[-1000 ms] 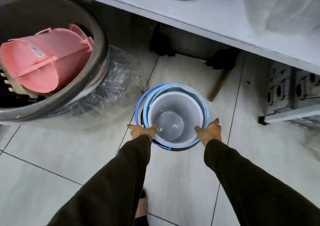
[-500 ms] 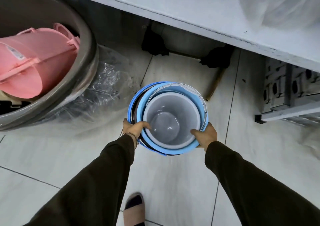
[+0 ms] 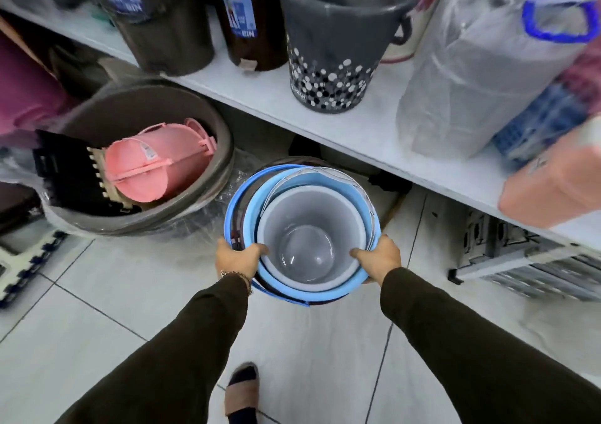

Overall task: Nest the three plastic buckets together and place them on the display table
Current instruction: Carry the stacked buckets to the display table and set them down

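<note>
The nested buckets [image 3: 302, 228] hang in front of me above the tiled floor: a grey one innermost, a light blue one around it, a dark one with a blue handle outermost. My left hand [image 3: 239, 257] grips the rims on the left side, thumb inside the blue bucket. My right hand [image 3: 377, 256] grips the rims on the right side, thumb over the edge. The white display table [image 3: 325, 117] runs across the upper part of the view, its front edge just beyond the buckets.
On the table stand dark bins [image 3: 162, 23], a grey dotted basket [image 3: 335, 43], a plastic-wrapped bundle [image 3: 481, 75] and a pink pack [image 3: 553, 179]. A large tub [image 3: 169, 209] with a pink bucket [image 3: 156, 163] sits on the floor at left. A grey rack [image 3: 520, 261] lies at right.
Both hands have lifted the nested buckets off the floor and higher. My view has tilted up, so the tabletop and the goods on it now show.
</note>
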Motion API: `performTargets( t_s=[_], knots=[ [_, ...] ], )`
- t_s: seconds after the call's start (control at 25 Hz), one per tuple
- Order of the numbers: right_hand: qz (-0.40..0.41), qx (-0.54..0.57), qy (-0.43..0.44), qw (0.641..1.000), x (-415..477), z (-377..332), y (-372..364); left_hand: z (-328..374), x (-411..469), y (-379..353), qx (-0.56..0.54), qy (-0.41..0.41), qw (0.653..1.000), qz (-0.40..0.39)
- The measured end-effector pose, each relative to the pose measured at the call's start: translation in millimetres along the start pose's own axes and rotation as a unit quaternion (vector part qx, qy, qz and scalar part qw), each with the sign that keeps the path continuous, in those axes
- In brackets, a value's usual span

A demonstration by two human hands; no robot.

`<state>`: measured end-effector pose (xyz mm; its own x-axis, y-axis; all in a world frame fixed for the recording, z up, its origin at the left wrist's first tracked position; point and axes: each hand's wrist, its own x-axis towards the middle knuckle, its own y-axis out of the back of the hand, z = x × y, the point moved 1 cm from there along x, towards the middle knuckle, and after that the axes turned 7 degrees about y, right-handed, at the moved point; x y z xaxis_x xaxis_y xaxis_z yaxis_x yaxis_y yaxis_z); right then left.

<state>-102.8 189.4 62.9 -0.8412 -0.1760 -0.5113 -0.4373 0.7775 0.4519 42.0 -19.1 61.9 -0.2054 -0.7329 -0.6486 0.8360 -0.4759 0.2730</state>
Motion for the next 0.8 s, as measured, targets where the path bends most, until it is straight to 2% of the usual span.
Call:
performTargets(
  t_s=[0.16, 0.52, 0.64, 0.8],
  knots=[
    [0.002, -0.023, 0.076, 0.997, -70.2, -79.6, 58.9, 56.9, -93.5, 43.6, -0.049, -0.047, 0.998, 0.012],
    [0.083, 0.008, 0.245, 0.966, -202.7, -265.2, 197.6, 243.3, -263.2, 108.1, -0.106, -0.177, 0.978, 0.014],
    [0.089, 0.035, 0.292, 0.951, -226.7, -336.0, 232.8, 317.8, -295.1, 114.4, -0.126, -0.223, 0.967, 0.012],
    [0.128, 0.051, 0.328, 0.935, -208.7, -411.4, 255.5, 404.5, -293.0, 98.3, -0.134, -0.262, 0.956, -0.015]
  ],
)
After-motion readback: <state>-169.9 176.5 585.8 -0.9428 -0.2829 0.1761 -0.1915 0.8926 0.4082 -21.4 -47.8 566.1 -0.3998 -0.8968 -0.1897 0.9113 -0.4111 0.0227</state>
